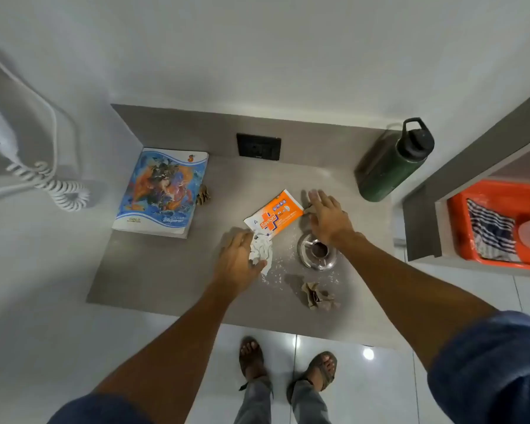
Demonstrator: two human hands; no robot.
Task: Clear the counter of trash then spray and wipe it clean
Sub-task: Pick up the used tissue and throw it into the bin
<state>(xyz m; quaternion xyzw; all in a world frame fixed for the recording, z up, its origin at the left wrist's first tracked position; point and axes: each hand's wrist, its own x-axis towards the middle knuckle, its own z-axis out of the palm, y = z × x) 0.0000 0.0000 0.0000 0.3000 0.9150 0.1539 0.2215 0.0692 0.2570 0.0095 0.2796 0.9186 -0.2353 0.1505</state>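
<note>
Trash lies mid-counter (172, 270): left hand (237, 264) clamps crumpled white tissue (261, 250); right hand (328, 217), fingers spread, nearer the orange Savlon wipes packet (277, 214), its long axis slanting toward the back-right corner

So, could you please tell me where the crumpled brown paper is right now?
In the head view, the crumpled brown paper lies on the counter near its front edge, just in front of the steel ashtray and right of the left hand.
</note>
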